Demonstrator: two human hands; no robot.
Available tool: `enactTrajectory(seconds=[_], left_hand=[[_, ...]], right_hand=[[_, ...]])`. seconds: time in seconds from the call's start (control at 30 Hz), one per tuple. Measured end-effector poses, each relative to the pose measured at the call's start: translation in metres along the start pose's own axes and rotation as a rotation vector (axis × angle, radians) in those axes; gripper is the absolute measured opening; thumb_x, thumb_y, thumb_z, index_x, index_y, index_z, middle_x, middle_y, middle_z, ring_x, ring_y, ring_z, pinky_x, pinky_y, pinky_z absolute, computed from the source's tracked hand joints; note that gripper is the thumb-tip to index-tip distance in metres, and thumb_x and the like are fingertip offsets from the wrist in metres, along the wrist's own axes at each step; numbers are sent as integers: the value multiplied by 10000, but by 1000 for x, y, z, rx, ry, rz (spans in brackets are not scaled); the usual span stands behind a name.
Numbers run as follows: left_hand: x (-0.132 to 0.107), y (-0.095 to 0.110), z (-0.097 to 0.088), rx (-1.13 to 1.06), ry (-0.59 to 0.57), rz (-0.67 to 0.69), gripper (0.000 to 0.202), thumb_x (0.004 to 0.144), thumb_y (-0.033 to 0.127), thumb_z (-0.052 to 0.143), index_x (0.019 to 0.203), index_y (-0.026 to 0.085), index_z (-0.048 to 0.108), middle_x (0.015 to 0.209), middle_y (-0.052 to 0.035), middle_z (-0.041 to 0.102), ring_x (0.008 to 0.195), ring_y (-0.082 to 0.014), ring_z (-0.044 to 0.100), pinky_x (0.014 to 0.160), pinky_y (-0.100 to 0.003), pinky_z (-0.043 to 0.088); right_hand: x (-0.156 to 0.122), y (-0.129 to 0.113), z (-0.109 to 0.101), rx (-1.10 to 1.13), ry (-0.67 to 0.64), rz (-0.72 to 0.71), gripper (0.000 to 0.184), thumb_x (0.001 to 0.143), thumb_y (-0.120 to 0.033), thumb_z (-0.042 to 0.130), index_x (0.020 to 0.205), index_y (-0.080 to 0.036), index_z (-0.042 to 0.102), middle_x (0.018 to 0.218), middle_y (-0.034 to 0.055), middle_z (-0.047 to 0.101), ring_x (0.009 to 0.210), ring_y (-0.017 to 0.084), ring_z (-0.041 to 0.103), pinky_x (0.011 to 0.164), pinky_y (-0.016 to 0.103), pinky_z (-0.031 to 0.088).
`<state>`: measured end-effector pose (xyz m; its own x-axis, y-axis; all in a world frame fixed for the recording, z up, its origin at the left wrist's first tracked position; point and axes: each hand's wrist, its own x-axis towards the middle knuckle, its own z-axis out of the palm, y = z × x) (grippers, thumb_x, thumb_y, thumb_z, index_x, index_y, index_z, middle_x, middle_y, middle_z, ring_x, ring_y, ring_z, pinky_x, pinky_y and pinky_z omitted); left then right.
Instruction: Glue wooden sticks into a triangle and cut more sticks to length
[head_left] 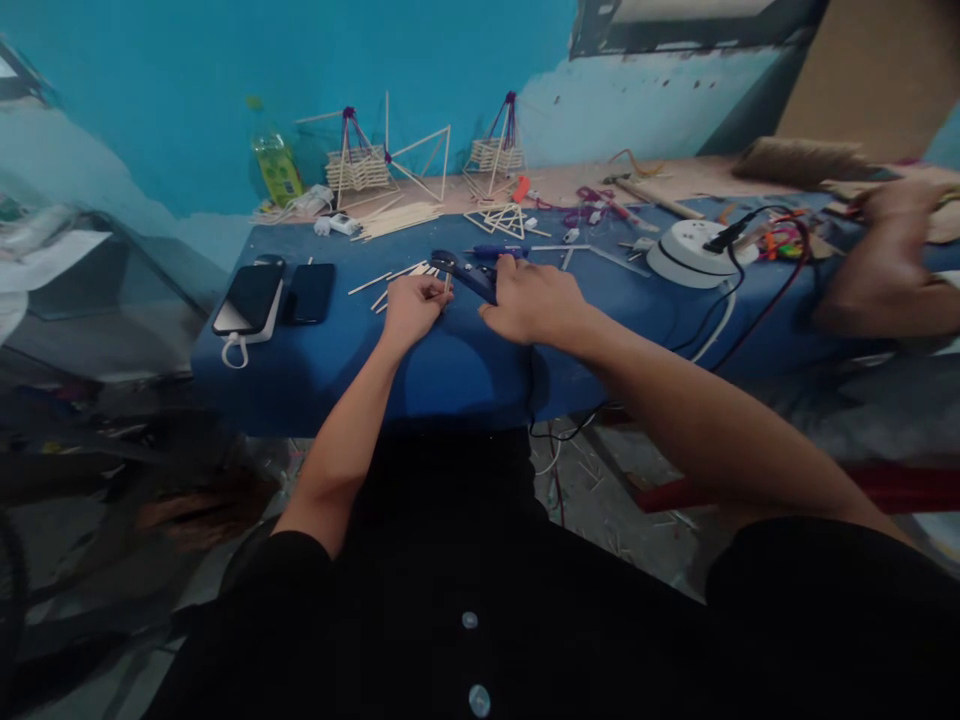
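Note:
My left hand (415,306) rests on the blue table (337,350) with its fingers pinched round a thin wooden stick (448,287) held upright. Beside it, my right hand (527,300) is closed round the dark handles of a cutting plier (465,271), whose jaws point left toward the stick. Several loose sticks (390,280) lie just beyond my left hand. A blue pen-like tool (497,251) lies behind the plier.
Two phones (270,295) lie at the left. Stick-built frames (358,160) and a stick pile (397,218) stand at the back, next to a green bottle (276,165). A white round socket reel (694,252) with cables sits right. Another person's arm (885,270) reaches in at far right.

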<state>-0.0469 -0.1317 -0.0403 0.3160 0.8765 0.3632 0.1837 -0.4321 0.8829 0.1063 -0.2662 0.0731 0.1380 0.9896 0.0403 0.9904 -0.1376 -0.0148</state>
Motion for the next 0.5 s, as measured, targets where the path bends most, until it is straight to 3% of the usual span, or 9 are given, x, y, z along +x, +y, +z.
enactTrajectory(seconds=[0.23, 0.4, 0.5], left_hand=[[-2, 5, 1, -6, 12, 1, 185, 791, 83, 806, 691, 205, 709, 865, -67, 809, 871, -243, 765, 917, -404, 613], [1, 3, 3, 48, 0, 23, 170, 803, 103, 807, 711, 212, 713, 820, -48, 773, 873, -250, 746, 950, -411, 591], [5, 1, 5, 61, 3, 17, 97, 795, 121, 816, 785, 203, 766, 829, -57, 770, 865, -253, 734, 957, -419, 587]], right_hand=[[5, 9, -12, -61, 37, -53, 632, 860, -510, 772, 1345, -105, 744, 1255, 283, 760, 1167, 470, 709, 979, 574, 580], [13, 12, -11, -20, 57, -57, 475, 723, -402, 917, 1103, -140, 805, 1129, 234, 779, 1117, 451, 710, 978, 562, 575], [29, 19, -1, 16, 87, -34, 373, 723, -363, 937, 944, -106, 781, 1045, 240, 756, 1135, 453, 707, 995, 565, 550]])
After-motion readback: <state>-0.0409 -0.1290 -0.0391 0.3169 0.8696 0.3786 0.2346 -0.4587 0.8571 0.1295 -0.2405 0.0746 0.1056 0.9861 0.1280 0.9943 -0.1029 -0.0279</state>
